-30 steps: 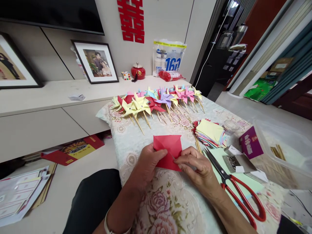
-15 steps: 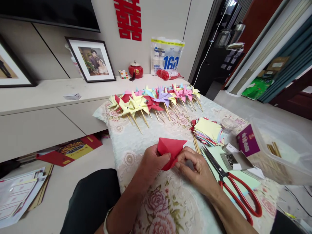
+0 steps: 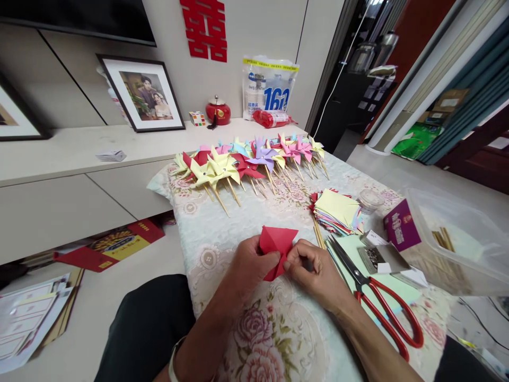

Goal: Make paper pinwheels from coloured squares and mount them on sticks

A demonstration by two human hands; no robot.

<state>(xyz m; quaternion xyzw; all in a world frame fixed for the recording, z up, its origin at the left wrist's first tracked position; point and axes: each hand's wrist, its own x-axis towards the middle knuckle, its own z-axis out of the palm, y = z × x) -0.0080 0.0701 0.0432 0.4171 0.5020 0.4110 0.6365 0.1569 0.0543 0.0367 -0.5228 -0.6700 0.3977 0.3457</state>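
A piece of red paper (image 3: 279, 240) is held between my two hands over the flowered tablecloth (image 3: 222, 228). My left hand (image 3: 254, 262) grips its left side, thumb lying across the front. On the right, my right hand (image 3: 308, 262) pinches a corner of the paper and bends it in toward the middle. Large scissors (image 3: 368, 286) with red handles lie just right of my right hand, on pale green paper sheets (image 3: 382, 305). Beyond the hands stand several finished paper pinwheels (image 3: 246, 164) on wooden sticks, in yellow, red, purple, pink and blue.
To the right are a stack of coloured paper squares (image 3: 338, 208), a small box of metal fasteners (image 3: 376, 257), a round clear container (image 3: 370, 200) and a plastic bin (image 3: 449, 244) holding sticks. A cabinet (image 3: 147, 147) with a framed photo (image 3: 145, 95) runs along the back.
My right hand has folded the right corner of the red paper further inward, toward my left thumb. The whole view has shifted slightly.
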